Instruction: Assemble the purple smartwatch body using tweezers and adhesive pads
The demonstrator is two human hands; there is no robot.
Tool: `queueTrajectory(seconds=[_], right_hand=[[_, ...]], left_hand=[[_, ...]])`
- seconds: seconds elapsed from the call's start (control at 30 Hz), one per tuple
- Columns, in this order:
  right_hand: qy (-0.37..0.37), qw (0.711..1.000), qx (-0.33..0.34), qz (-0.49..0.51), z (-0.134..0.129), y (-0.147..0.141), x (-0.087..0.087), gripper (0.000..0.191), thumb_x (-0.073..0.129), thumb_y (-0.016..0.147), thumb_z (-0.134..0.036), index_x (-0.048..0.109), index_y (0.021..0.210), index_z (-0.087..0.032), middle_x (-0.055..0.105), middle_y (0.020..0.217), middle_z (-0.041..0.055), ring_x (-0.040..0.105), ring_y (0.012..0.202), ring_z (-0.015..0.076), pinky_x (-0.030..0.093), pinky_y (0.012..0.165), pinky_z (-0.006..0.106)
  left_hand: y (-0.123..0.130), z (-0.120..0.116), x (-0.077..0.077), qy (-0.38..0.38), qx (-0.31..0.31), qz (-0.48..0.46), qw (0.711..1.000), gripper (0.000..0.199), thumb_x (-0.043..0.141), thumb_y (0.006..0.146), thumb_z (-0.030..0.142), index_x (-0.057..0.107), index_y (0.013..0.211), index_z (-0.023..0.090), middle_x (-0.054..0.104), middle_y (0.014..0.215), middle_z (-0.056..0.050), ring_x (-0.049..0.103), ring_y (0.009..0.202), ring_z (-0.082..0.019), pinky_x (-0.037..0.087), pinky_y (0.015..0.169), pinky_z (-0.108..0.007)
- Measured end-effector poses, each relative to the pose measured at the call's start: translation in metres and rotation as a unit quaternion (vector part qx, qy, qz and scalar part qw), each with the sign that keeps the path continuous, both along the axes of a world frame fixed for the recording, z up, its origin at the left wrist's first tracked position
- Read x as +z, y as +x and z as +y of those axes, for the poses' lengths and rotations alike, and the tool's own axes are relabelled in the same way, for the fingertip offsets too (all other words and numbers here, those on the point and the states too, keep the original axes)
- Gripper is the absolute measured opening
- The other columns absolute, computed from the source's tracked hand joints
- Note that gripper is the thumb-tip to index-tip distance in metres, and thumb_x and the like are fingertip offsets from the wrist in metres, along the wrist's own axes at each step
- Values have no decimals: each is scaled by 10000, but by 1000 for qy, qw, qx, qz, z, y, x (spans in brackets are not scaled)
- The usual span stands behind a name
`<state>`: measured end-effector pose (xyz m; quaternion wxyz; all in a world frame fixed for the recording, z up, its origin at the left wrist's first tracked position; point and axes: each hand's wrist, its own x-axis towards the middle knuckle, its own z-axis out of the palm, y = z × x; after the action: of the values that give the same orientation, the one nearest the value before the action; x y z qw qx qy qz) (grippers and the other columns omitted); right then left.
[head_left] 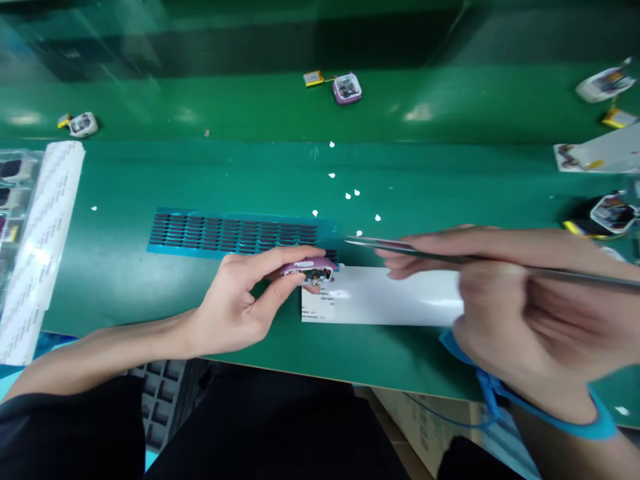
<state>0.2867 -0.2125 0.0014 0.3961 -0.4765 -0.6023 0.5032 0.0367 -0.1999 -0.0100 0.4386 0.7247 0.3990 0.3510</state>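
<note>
Head view: case (320,265) and tweezers (430,255) in hand

Near right, the right hand (520,307) is clasped on the tweezers. To its left, the left hand (240,297) pinches the case at the white strip's (395,297) left end. Farther lie a blue sheet (225,233), white tabs (357,193) and, far, a second case (347,89).
</note>
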Motion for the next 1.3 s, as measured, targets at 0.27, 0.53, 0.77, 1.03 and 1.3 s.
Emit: queueTrajectory(seconds=[0.27,0.53,0.77,1.03,1.3], right_hand=[[260,924,123,-251,24,-3,-9,243,600,989,-238,731,1186,-294,783,1048,25,744,883,258,589,768,413],[354,881,107,-294,24,-1,-16,214,616,960,-90,687,1130,-199,791,1039,17,766,896,179,644,789,296],[408,872,-17,-271,23,-3,-9,338,635,902,18,710,1105,-241,796,1029,25,774,911,195,659,776,300],[485,832,-42,-268,18,-7,-13,535,699,835,61,665,1286,-225,762,1174,48,763,980,217,652,827,332],[483,826,-10,-290,11,-2,-10,582,676,861,46,603,1384,-198,720,1277,67,732,1051,194,632,832,303]], left_hand=[[-7,19,-22,198,-109,154,962,198,495,1032,196,640,1152,135,739,1117,-122,662,1181,-253,566,976,-403],[-5,24,-28,299,-135,228,917,190,484,1042,188,621,1161,132,750,1179,-109,646,1181,-256,526,960,-397],[-4,24,-30,345,-176,193,902,180,525,967,77,652,1031,187,748,1246,-70,675,1130,-251,490,1053,-464],[-11,30,7,-234,56,-238,941,141,544,984,177,678,950,148,765,839,-79,705,731,-158,564,691,-270],[-7,33,8,-392,59,-248,884,159,639,914,242,704,890,99,765,852,-108,641,647,-126,513,537,-199]])
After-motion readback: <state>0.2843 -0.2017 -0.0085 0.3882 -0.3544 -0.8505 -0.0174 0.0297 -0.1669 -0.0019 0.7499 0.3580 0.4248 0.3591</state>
